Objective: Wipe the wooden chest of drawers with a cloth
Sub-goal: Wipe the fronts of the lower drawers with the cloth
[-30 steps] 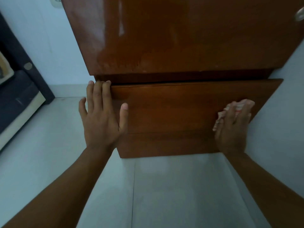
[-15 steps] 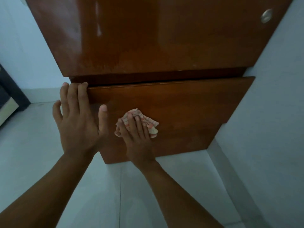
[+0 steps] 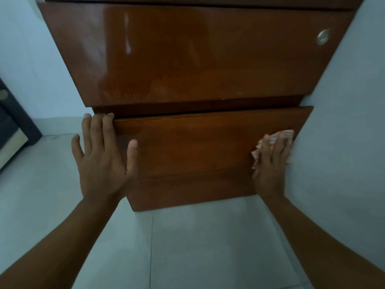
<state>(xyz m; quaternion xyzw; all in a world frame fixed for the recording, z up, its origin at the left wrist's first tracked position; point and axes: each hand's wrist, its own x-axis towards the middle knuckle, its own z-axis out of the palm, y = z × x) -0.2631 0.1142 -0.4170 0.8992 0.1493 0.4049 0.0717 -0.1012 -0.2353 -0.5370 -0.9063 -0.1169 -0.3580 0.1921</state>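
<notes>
A glossy brown wooden chest of drawers (image 3: 198, 59) fills the upper frame. Its bottom drawer front (image 3: 198, 142) sticks out slightly below the larger one. My left hand (image 3: 104, 155) lies flat with spread fingers on the left edge of that bottom drawer, fingertips hooked over its top corner. My right hand (image 3: 270, 163) presses a crumpled pink-and-white striped cloth (image 3: 283, 135) against the drawer's right end, right beside the wall. Most of the cloth is hidden under the fingers.
A round metal lock (image 3: 323, 37) sits at the upper drawer's right. A pale wall (image 3: 343, 142) closes in on the right. Pale floor tiles (image 3: 198, 247) lie below. Dark furniture (image 3: 12, 126) stands at the far left.
My right hand has swept the cloth from the left part of the bottom drawer to its right end. My left hand has stayed on the drawer's left edge.
</notes>
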